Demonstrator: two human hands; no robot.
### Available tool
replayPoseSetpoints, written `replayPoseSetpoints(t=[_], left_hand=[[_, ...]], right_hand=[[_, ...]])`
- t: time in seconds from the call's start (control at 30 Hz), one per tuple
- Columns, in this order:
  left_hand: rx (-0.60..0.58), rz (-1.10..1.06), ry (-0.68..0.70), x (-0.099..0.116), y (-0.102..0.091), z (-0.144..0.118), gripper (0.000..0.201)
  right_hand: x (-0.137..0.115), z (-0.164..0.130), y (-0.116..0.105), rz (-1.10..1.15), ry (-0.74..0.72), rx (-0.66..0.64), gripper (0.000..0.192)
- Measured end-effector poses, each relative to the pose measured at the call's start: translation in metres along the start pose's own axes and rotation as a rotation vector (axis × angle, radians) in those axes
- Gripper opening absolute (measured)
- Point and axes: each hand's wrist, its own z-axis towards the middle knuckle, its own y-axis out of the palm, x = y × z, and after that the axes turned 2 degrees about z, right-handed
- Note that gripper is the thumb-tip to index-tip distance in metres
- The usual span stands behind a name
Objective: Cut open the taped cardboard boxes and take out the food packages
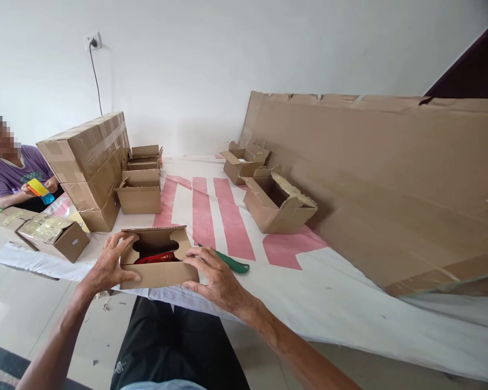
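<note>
A small cardboard box (158, 275) sits at the table's front edge, its top open toward me. Something red (158, 257) lies inside; its kind I cannot make out. My left hand (113, 262) grips the box's left end, thumb on the front wall and fingers over the side flap. At the right end, my right hand (213, 273) holds the box with its fingers on the top edge and the thumb low at the front corner. A green handle-like object (232, 262) lies on the cloth just behind my right hand, partly hidden by it.
Stacked taped cartons (93, 162) stand at the left, with an open box (140, 197) beside them. Another open box (276, 203) stands near a large leaning cardboard sheet (370, 189). Far left, a person (22, 168) holds a yellow and blue item (40, 189). Closed boxes (55, 235) sit left.
</note>
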Motion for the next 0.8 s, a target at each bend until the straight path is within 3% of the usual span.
replayPoseSetpoints(t=[0.13,0.47,0.6,0.7,0.8], left_hand=[[-0.054,-0.082,0.020,-0.017,0.004,0.014,0.126],[-0.130,-0.116,-0.012,-0.039,0.012,0.021,0.134],[-0.136,-0.134,-0.026,-0.036,0.014,0.020,0.131],[-0.124,-0.143,-0.032,-0.032,0.017,0.016,0.129],[-0.097,-0.167,-0.029,-0.028,0.023,0.011,0.129]], right_hand=[[-0.001,0.004,0.003,-0.037,0.005,-0.013,0.040],[-0.002,0.004,0.000,-0.050,0.045,-0.065,0.037],[-0.005,0.019,-0.007,0.013,0.206,-0.044,0.032],[-0.007,0.036,-0.003,-0.060,0.348,0.004,0.049],[-0.010,0.047,0.004,-0.097,0.429,-0.043,0.057]])
